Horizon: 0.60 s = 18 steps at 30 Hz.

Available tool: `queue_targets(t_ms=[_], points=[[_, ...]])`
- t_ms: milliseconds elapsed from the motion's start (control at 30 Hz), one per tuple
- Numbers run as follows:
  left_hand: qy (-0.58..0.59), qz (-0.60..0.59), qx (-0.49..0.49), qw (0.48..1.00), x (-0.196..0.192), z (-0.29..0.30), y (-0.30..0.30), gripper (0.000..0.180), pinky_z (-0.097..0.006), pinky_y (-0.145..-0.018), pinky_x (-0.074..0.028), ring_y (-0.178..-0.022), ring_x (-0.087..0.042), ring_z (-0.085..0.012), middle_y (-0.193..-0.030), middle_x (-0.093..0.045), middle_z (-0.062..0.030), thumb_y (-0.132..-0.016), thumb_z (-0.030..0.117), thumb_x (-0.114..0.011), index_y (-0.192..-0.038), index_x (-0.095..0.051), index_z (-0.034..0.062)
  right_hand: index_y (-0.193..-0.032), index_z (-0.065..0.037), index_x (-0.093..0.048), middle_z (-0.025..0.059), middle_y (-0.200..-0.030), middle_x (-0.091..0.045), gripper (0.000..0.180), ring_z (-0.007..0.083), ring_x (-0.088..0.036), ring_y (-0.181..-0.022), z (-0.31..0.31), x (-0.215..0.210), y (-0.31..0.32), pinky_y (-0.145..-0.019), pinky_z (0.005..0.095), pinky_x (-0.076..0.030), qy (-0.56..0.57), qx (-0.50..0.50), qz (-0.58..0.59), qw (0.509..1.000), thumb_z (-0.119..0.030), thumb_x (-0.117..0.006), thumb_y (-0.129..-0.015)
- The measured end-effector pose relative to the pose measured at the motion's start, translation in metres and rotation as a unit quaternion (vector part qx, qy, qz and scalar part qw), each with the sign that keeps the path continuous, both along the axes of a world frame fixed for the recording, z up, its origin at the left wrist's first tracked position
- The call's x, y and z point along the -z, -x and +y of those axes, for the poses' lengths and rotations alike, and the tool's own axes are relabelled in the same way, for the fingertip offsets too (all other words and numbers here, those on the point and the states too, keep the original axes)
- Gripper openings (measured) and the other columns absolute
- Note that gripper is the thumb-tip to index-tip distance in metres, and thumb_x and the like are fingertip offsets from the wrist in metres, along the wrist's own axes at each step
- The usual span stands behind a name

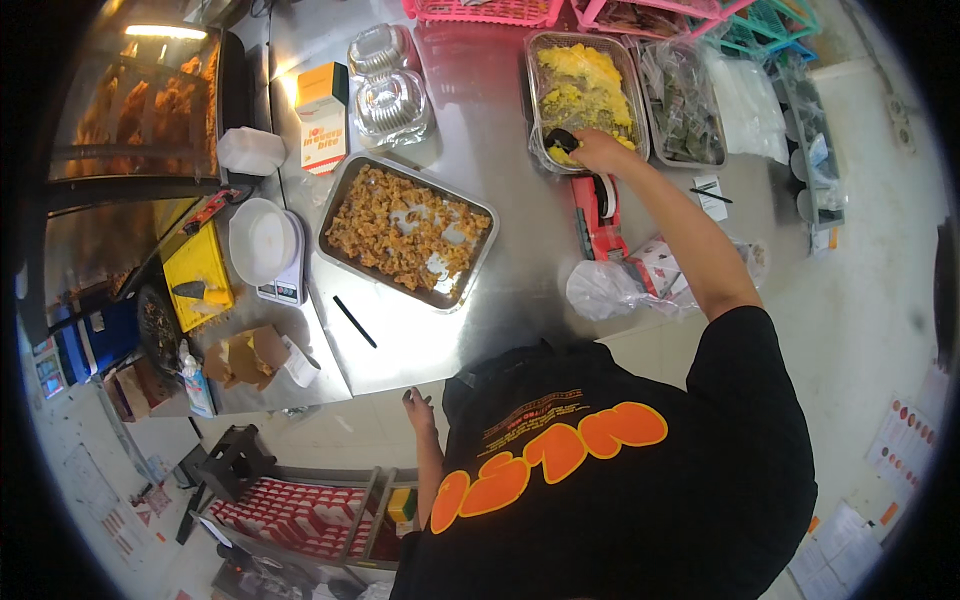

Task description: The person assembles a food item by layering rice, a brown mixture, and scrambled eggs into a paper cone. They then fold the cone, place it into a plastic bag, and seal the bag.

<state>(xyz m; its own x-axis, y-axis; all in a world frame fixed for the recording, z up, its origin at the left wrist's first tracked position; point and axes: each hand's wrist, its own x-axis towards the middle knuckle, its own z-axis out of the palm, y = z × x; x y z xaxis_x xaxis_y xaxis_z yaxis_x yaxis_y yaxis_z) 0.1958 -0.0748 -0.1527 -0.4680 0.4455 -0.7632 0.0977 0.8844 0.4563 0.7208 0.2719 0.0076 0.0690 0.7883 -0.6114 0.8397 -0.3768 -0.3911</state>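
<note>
A steel tabletop point(470, 150) spreads under and between the hands. A lit glass warming cabinet point(130, 110) stands far left of them. Pale floor point(870, 290) lies to their right.

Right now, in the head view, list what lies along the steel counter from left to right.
Yellow cutting board → white bowl on a scale → metal tray of fried pieces → red tape dispenser → clear bin of dark packets. The right hand holds a black scoop at the tub of yellow food.
</note>
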Motion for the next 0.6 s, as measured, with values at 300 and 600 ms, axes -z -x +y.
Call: queue_targets(t_ms=[300, 600], points=[[0.044, -0.008, -0.02, 0.999, 0.005, -0.022, 0.02, 0.057, -0.037, -0.071, -0.05, -0.099, -0.063, -0.0311, -0.128, -0.051, -0.0209, -0.098, 0.043, -0.044, -0.135, -0.036, 0.0, -0.084, -0.003, -0.052, 0.0047, -0.065, -0.052, 0.014, 0.0115, -0.044, -0.048, -0.01, 0.038, -0.034, -0.039, 0.0277, -0.03, 0.123, 0.204, 0.248, 0.939, -0.015, -0.061, -0.084], [0.058, -0.006, 0.011, 0.998, 0.014, -0.024, 0.026, 0.06, -0.036, -0.069, -0.05, -0.1, -0.064, -0.0309, -0.124, -0.054, -0.0216, -0.097, 0.044, -0.044, -0.135, -0.036, -0.0011, -0.079, -0.009, -0.046, -0.001, -0.06, -0.044, 0.017, 0.0045, -0.031, -0.042, -0.01, 0.017, -0.031, -0.036, 0.0216, -0.019, 0.185, 0.335, 0.379, 0.842, -0.012, -0.059, -0.089]])
